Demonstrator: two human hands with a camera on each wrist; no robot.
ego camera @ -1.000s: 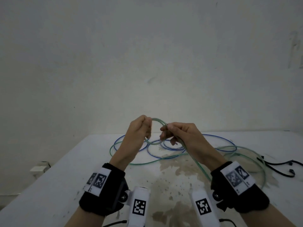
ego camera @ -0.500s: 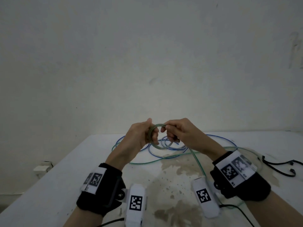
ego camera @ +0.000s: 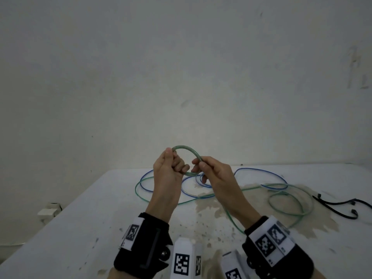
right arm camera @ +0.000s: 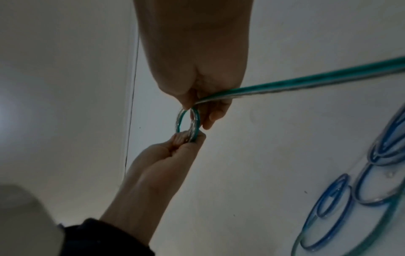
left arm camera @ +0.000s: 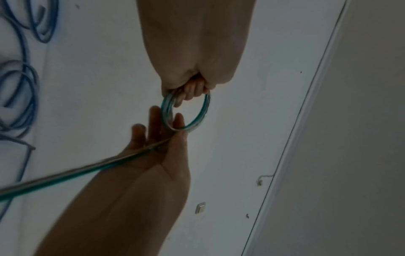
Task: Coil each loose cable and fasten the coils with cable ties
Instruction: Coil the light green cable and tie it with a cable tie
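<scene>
A small coil of green cable (ego camera: 186,150) is held up above the white table (ego camera: 90,218). My left hand (ego camera: 177,162) grips the coil's left side in curled fingers. My right hand (ego camera: 198,165) pinches its right side between thumb and fingers. The loose green cable (ego camera: 231,217) runs down under my right wrist to wide loops on the table. In the left wrist view the coil (left arm camera: 186,112) hangs from my left hand (left arm camera: 190,86). In the right wrist view my right hand (right arm camera: 197,104) holds the coil (right arm camera: 188,124). A blue cable (ego camera: 251,170) lies in loose loops behind.
Black cable ties (ego camera: 338,204) lie at the table's right side. A brown stain (ego camera: 211,208) marks the table's middle. A bare wall (ego camera: 181,77) stands close behind, and a white socket box (ego camera: 48,211) sits low at the left.
My right hand has swung the green cable round onto the coil in my left hand. The coil now stands higher and more upright, and slack has been pulled in from the table.
</scene>
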